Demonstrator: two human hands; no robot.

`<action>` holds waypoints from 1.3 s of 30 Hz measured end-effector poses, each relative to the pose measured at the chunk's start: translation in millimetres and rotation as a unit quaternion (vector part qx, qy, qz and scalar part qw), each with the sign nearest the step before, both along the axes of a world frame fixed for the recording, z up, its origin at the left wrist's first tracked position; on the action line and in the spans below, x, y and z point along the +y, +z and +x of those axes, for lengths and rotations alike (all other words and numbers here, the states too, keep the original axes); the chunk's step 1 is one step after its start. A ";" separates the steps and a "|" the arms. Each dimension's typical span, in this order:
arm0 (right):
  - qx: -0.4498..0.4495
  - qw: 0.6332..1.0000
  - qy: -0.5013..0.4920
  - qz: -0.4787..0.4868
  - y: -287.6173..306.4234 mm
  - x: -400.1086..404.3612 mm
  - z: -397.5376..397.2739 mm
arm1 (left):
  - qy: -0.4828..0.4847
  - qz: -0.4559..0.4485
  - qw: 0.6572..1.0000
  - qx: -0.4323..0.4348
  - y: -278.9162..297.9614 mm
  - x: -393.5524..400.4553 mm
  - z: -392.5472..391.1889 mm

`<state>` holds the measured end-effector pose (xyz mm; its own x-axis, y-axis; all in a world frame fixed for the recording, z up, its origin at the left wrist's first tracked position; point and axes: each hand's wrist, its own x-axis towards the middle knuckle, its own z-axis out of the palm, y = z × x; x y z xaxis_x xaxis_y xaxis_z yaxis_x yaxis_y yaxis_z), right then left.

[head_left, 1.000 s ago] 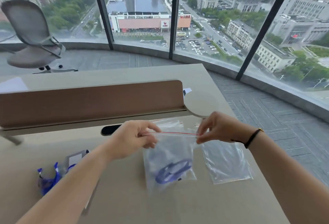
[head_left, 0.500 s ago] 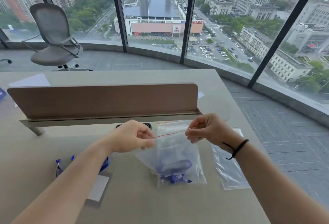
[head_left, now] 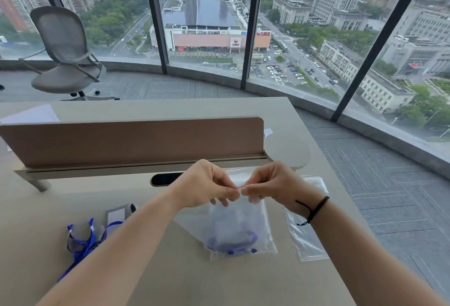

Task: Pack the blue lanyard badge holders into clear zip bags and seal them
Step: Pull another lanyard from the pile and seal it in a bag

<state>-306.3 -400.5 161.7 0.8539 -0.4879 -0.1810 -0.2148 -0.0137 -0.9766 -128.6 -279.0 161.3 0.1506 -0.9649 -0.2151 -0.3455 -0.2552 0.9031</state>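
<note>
Fingertips of both hands meet at the red zip line of the clear zip bag [head_left: 239, 228], my left hand [head_left: 207, 185] and right hand [head_left: 275, 184] each pinching the strip, almost touching at its middle. The bag hangs from that pinch with its bottom edge resting on the desk [head_left: 170, 281], and a blue lanyard badge holder [head_left: 233, 245] lies bunched at the bottom of it.

I judge the seal to be partly pressed at best; I cannot tell how much of the track has locked on either side of my fingers. The risk from here is a seal that only catches in the middle: if I press there and let go, the outer ends may stay open and the lanyard's weight could spring the track apart. Trapped air could do the same, since the bag looks puffed.

More blue lanyards [head_left: 85, 240] with a card holder lie on the desk to my left, not yet packed, and an empty zip bag [head_left: 306, 237] lies flat just right of the one I hold, under my right wrist.
</note>
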 end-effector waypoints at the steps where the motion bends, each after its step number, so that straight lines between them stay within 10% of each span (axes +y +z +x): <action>1: -0.001 1.000 -0.003 0.007 -0.5 0.1 -2.1 | -0.008 0.013 1.000 -0.005 -0.8 0.9 2.9; 28: 0.182 0.953 -0.240 -0.047 -115.5 -111.5 1.1 | 0.163 0.082 0.971 -0.154 -129.6 -74.8 66.8; 39: 0.208 0.933 -0.284 -0.071 -230.1 -147.6 49.4 | 0.393 0.088 0.914 0.047 -241.5 -135.0 70.9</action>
